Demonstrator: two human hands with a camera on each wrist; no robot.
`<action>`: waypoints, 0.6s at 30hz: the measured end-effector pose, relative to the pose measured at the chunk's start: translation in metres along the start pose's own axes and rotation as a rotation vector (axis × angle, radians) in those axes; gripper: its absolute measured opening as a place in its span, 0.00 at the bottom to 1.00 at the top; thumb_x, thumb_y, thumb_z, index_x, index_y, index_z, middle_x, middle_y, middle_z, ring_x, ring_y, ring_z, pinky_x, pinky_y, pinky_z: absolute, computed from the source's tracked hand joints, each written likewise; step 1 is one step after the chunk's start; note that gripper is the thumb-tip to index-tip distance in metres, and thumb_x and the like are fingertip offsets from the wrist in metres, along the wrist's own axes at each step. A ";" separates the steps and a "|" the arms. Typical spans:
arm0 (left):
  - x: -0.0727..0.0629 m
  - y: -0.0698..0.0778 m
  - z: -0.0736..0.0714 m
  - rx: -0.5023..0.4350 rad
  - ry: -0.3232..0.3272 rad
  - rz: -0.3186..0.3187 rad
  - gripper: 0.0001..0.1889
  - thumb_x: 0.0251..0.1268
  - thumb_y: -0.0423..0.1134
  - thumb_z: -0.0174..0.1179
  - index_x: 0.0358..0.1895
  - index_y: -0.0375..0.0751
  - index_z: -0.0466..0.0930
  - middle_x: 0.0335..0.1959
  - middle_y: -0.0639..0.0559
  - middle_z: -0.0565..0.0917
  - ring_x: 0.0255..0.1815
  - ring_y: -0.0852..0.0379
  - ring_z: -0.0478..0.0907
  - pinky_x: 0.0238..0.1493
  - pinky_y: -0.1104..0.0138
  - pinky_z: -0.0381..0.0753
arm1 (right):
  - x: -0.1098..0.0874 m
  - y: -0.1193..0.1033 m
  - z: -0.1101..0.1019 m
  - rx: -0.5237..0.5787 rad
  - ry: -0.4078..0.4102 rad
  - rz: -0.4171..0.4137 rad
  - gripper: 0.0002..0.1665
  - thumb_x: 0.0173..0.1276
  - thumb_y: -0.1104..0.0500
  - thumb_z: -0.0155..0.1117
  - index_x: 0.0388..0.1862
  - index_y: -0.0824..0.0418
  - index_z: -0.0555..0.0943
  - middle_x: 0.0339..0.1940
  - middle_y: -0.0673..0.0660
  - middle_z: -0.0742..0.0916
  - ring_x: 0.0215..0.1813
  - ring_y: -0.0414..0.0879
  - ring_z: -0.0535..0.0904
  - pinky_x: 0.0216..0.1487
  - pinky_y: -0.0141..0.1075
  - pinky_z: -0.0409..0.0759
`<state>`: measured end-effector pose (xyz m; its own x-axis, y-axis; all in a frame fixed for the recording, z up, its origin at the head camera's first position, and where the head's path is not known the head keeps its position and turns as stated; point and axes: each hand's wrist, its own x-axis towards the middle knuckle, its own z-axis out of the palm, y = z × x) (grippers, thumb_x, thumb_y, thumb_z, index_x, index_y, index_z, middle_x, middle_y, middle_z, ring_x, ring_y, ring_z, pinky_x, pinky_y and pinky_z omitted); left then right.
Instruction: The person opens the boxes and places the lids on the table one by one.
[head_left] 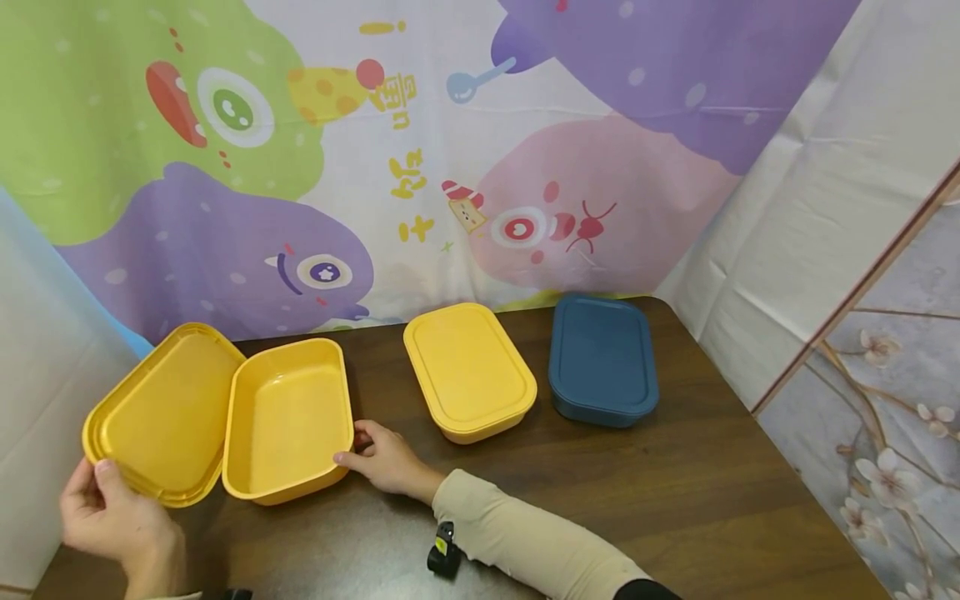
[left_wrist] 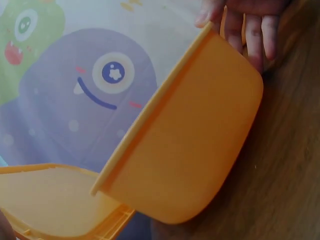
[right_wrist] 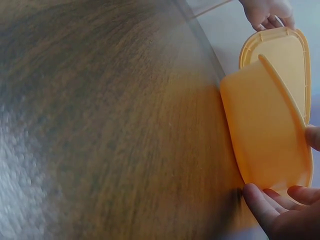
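Observation:
An uncovered yellow lunch box (head_left: 288, 429) stands at the left of the table, its inside showing nothing. My right hand (head_left: 392, 460) grips its right wall near the front corner, thumb at the rim and fingers outside. To its left, my left hand (head_left: 123, 518) pinches the near edge of a yellow lid (head_left: 168, 408), its underside turned up. The lid is tilted, and its right edge meets the box's left side. The left wrist view shows the box wall (left_wrist: 185, 130) close up; in the right wrist view the lid (right_wrist: 277, 47) stands behind the box (right_wrist: 265, 120).
A second yellow lunch box (head_left: 471, 371) with its lid on stands right of the open one. Beyond it is a dark blue lidded box (head_left: 603, 358). A cartoon-printed curtain (head_left: 450, 167) hangs along the back edge of the brown table (head_left: 675, 508).

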<state>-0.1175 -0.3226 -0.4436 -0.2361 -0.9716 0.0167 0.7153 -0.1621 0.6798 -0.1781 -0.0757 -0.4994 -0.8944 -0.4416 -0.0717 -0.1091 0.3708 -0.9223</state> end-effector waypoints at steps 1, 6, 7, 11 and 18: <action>0.001 0.000 -0.001 0.008 0.000 0.001 0.10 0.56 0.23 0.65 0.42 0.24 0.82 0.36 0.40 0.82 0.39 0.52 0.80 0.41 0.71 0.81 | 0.000 0.000 0.000 -0.003 0.001 0.000 0.31 0.65 0.50 0.68 0.63 0.62 0.74 0.48 0.53 0.85 0.40 0.34 0.80 0.38 0.24 0.77; 0.003 0.001 -0.006 0.015 -0.007 0.004 0.10 0.55 0.22 0.65 0.42 0.23 0.82 0.35 0.41 0.83 0.39 0.52 0.81 0.41 0.72 0.82 | 0.000 0.000 -0.001 -0.012 0.005 -0.001 0.32 0.64 0.49 0.68 0.63 0.63 0.74 0.48 0.54 0.85 0.41 0.35 0.80 0.39 0.24 0.77; 0.003 0.001 -0.006 0.012 -0.010 0.002 0.10 0.55 0.22 0.65 0.41 0.22 0.82 0.35 0.41 0.83 0.40 0.52 0.81 0.42 0.72 0.82 | 0.000 0.000 -0.001 -0.013 0.006 -0.002 0.32 0.64 0.49 0.68 0.63 0.62 0.74 0.48 0.53 0.85 0.41 0.35 0.80 0.39 0.24 0.77; 0.006 0.002 -0.011 0.094 -0.015 -0.009 0.10 0.56 0.22 0.64 0.42 0.23 0.83 0.34 0.43 0.83 0.38 0.55 0.80 0.41 0.73 0.81 | 0.000 0.000 -0.001 -0.011 0.008 0.000 0.31 0.64 0.50 0.68 0.62 0.62 0.74 0.47 0.53 0.85 0.41 0.34 0.79 0.39 0.24 0.77; 0.010 0.004 -0.020 0.222 -0.008 -0.076 0.11 0.57 0.24 0.64 0.44 0.29 0.85 0.35 0.48 0.82 0.38 0.59 0.76 0.38 0.77 0.77 | -0.001 -0.002 -0.001 -0.020 0.009 0.004 0.32 0.64 0.49 0.69 0.62 0.63 0.74 0.46 0.53 0.85 0.40 0.35 0.81 0.41 0.24 0.77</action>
<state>-0.1040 -0.3363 -0.4554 -0.2899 -0.9564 -0.0358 0.5332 -0.1925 0.8238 -0.1773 -0.0750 -0.4976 -0.8987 -0.4325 -0.0720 -0.1138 0.3886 -0.9143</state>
